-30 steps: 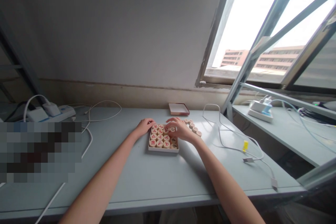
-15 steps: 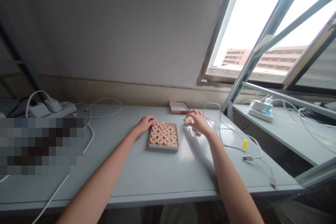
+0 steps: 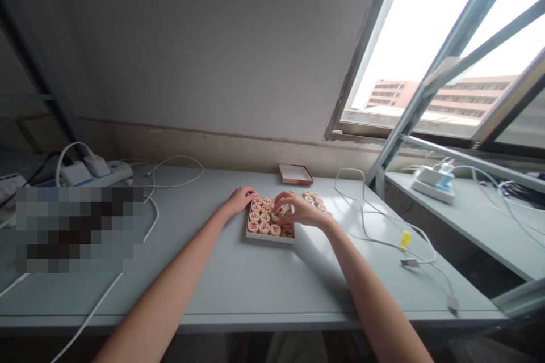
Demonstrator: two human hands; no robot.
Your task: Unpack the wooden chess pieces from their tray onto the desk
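A shallow white box [image 3: 269, 236] lies on the grey table [image 3: 238, 272], filled with round wooden chess pieces [image 3: 260, 222] bearing red characters. My left hand [image 3: 240, 199] rests curled against the box's far left corner. My right hand [image 3: 298, 210] hovers over the right side of the box, its fingertips pinching a wooden piece [image 3: 284, 209] just above the others. A short row of loose pieces [image 3: 315, 199] lies on the table right of the box.
A red-edged box lid [image 3: 296, 174] lies behind the box near the wall. White cables [image 3: 383, 235] with a yellow tag [image 3: 405, 238] trail on the right. A power strip [image 3: 91, 173] and cables sit at the left. An open window frame [image 3: 430, 76] stands at the right.
My right hand went from the box out to the loose pieces on the right, then came back over the box holding one piece. My left hand stayed at the box's corner.
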